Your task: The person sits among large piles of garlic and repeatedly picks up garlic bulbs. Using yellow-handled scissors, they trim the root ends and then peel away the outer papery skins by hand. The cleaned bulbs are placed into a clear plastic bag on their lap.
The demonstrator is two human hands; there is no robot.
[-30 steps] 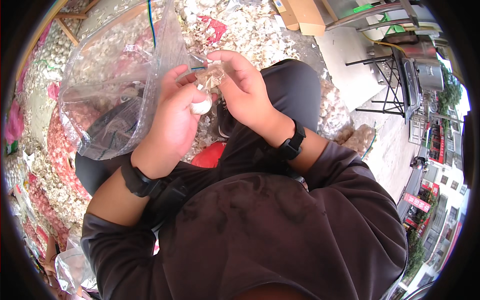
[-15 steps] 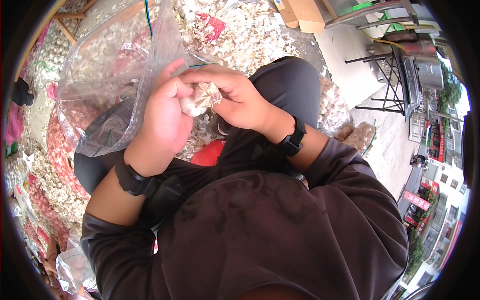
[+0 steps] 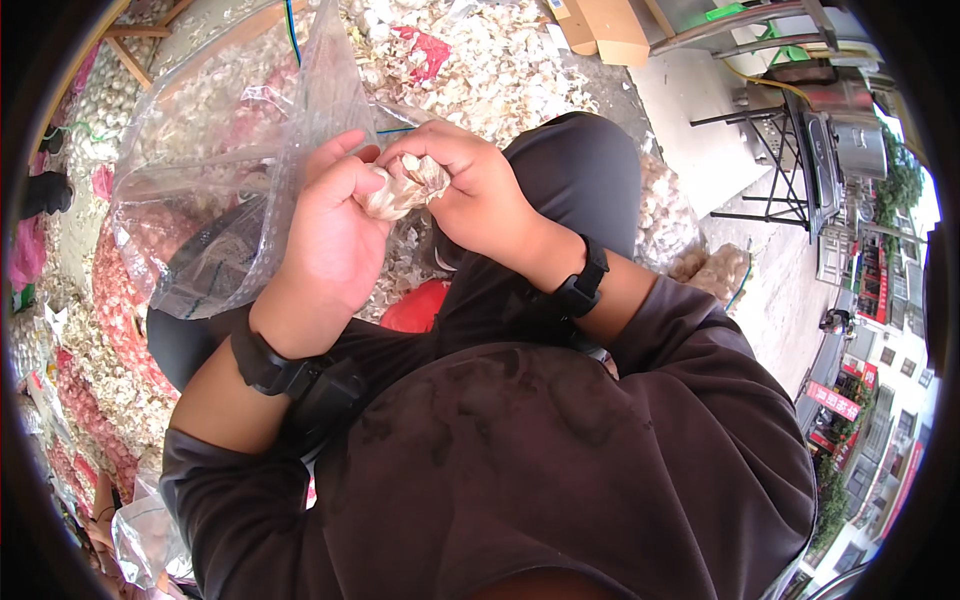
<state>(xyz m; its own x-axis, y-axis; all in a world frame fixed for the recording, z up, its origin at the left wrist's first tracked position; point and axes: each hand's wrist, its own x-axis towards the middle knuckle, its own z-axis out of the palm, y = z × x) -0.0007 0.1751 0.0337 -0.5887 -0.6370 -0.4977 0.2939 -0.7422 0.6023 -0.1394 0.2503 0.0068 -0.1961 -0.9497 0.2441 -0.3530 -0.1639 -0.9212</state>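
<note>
Both hands closed on one garlic bulb (image 3: 402, 188): left hand (image 3: 335, 235) cupped it, right hand (image 3: 470, 190) pinched its papery skin. Peeling step, prob. Clear plastic bag (image 3: 215, 190) just left of grip.

Daylight falls on an outdoor yard: pale garlic skins (image 3: 470, 60) litter the ground, red mesh sacks (image 3: 110, 310) heap at the left, a cardboard box (image 3: 600, 25) and dark metal stand (image 3: 790, 130) sit on the concrete pavement (image 3: 700, 110)
</note>
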